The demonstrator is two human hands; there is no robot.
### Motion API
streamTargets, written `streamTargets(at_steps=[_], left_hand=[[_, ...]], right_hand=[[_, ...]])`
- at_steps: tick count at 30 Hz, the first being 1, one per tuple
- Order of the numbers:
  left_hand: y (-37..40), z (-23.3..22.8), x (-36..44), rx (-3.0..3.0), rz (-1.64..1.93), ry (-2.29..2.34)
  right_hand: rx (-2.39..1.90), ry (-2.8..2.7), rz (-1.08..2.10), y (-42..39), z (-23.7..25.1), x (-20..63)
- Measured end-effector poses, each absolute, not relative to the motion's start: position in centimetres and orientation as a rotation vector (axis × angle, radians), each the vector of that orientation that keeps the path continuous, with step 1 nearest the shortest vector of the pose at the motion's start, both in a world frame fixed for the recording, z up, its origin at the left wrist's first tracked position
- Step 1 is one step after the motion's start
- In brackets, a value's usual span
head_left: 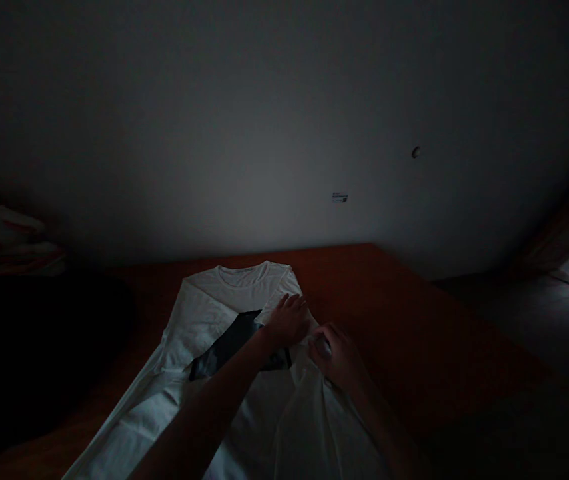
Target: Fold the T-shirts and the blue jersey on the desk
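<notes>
We see a white T-shirt (214, 313) spread toward the desk's (414, 320) far edge; left hand (288, 321) pressed flat, right hand (337, 357) pinching a fold. Soft, light fabric, best gripped at folded edges.

We see the scene through one head-worn camera, looking forward and down from just above the near end of a reddish-brown table (414, 313). It faces a plain wall (264, 133) close behind the table's far edge.
</notes>
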State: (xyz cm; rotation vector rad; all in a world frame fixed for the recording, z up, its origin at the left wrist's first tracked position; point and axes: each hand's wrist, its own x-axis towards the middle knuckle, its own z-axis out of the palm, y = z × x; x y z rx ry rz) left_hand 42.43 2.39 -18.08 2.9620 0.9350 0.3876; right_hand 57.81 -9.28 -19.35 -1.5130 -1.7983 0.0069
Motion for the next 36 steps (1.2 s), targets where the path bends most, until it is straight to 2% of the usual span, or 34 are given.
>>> streamTargets(at_steps=[4,10,16,21,25,30,36], left_hand=[[1.0,-15.9,37.6,2.94,0.403,0.933],[-2.7,-13.3,25.1,2.744,0.637,1.069],[-9.1,-14.7,15.7,2.433,0.6,1.542],[-11.7,-16.2,14.6,2.396,0.595,1.644],[-11.4,-16.2,14.8,2.334,0.648,1.563],[-11.6,-15.5,13.9,2.027,0.787,1.552],[-10.9,-13.2,12.5,1.808,1.001,1.564]], right_hand=[[-1.539,-1.775,-0.015,-9.4,-19.6,57.8],[-1.556,-1.78,0.036,-9.4,-20.3,57.8],[-1.605,-1.781,0.057,-9.4,-20.1,57.7],[-1.86,-1.72,0.149,-10.5,-18.8,57.6],[-1.983,-1.647,0.398,-11.5,-18.9,58.4],[-1.853,-1.732,0.779,-11.6,-18.0,59.9],[-1.647,-1.726,1.114,-11.7,-14.2,61.8]])
